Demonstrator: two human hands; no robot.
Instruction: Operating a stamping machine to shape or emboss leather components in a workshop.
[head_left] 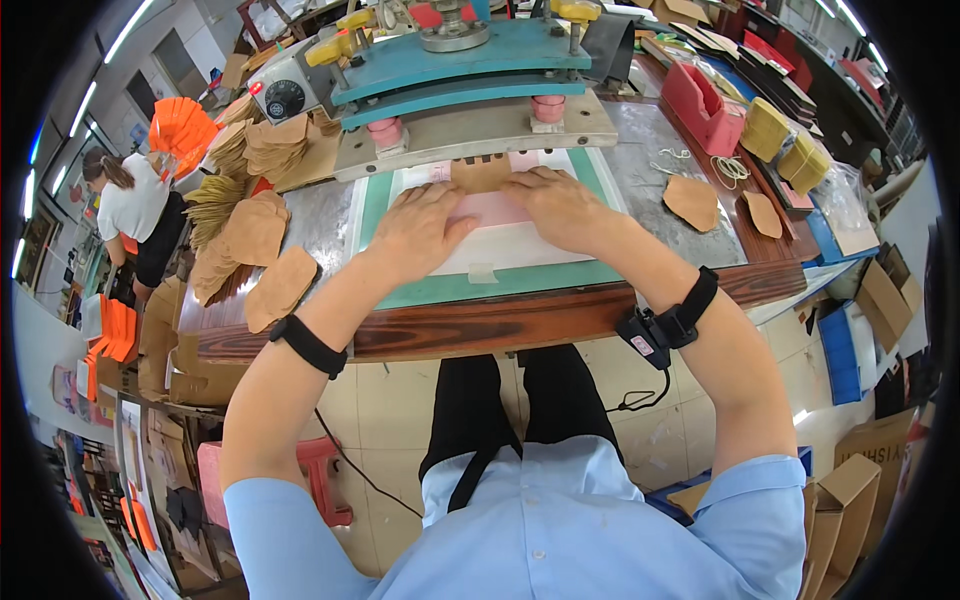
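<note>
My left hand (pixel 418 228) lies palm down at the left edge of a tan, leather-like piece (pixel 481 177), its fingers forward and its thumb out to the right. On the other side of that piece, my right hand (pixel 558 208) is also palm down, with its fingertips at the piece's right edge. Neither hand is closed around anything. A pink strip (pixel 492 210) runs between the hands, on a white sheet (pixel 520 247) laid over a green mat (pixel 440 291). The far end of the tan piece reaches the front of a teal press (pixel 460 75); the hands partly cover its sides.
Tan cut pieces (pixel 252 232) are stacked on the left, and single ones (pixel 692 203) lie on the right. Beyond these are a pink bin (pixel 703 108), string (pixel 730 172) and yellow blocks (pixel 765 128). A control box (pixel 287 92) stands left of the press. Another person (pixel 135 205) is at far left.
</note>
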